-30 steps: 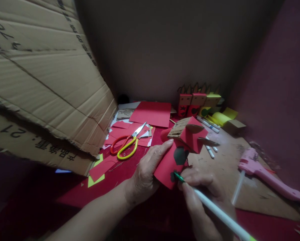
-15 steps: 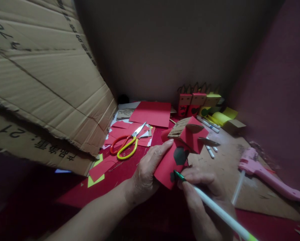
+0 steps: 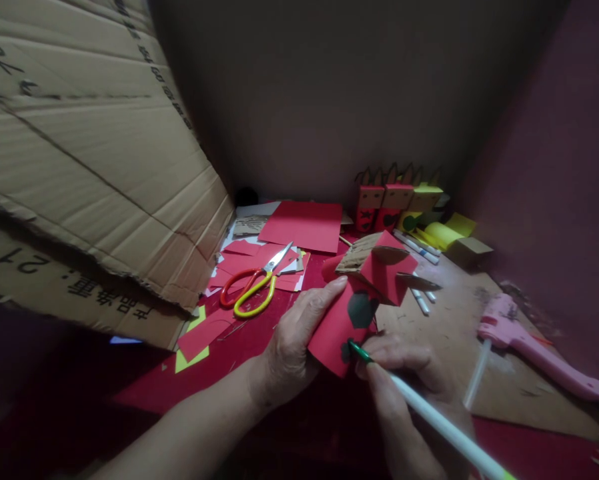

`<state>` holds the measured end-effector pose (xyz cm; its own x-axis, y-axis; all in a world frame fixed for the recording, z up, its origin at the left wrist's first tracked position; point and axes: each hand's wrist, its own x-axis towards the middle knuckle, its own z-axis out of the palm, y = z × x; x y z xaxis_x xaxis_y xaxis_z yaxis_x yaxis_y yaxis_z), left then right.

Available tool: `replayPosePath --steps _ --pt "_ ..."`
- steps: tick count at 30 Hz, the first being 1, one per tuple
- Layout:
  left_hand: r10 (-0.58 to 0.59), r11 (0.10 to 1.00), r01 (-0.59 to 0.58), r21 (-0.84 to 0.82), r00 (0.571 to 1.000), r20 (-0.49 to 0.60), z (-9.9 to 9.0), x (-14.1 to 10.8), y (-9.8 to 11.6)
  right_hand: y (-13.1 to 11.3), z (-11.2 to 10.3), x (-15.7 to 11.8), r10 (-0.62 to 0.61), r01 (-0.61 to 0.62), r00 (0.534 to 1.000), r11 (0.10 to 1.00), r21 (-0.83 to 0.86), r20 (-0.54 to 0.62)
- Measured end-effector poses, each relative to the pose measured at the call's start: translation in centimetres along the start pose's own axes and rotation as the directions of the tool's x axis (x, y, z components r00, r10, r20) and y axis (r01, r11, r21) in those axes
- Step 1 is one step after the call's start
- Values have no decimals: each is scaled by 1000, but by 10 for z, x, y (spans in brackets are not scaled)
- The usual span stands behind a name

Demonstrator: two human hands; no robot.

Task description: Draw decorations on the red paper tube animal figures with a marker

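Note:
My left hand (image 3: pixel 299 337) is closed round a red paper tube figure (image 3: pixel 333 333), holding it tilted. A folded red head with corrugated cardboard and pointed cardboard ears tops the tube. Dark green patches mark its side, one large and one smaller below. In my right hand (image 3: pixel 409 393) is a white marker pen (image 3: pixel 434 420), pinched near its green tip. That tip touches the smaller patch. The tube's far side is hidden, as are most fingers of my left hand.
Scissors (image 3: pixel 259 287) with red and yellow handles lie on red paper scraps. Finished-looking figures (image 3: pixel 397 200) stand by the back wall. A pink glue gun (image 3: pixel 539 353) rests on a cardboard sheet (image 3: pixel 454 333) at right, near several markers (image 3: pixel 419 301). Large cardboard (image 3: pixel 99 160) leans at left.
The pen tip has shifted very slightly over the small green patch. Both hands keep their hold, and the tube has hardly moved.

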<state>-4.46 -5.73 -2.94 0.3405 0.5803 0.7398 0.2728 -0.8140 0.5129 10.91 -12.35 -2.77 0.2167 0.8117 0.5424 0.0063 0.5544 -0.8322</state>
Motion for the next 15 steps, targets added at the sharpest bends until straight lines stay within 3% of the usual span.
replayPosePath --steps 15 --pt "-13 1000 13 -10 1000 -4 0 0 0 1 -1 2 0 0 1000 998 55 -5"
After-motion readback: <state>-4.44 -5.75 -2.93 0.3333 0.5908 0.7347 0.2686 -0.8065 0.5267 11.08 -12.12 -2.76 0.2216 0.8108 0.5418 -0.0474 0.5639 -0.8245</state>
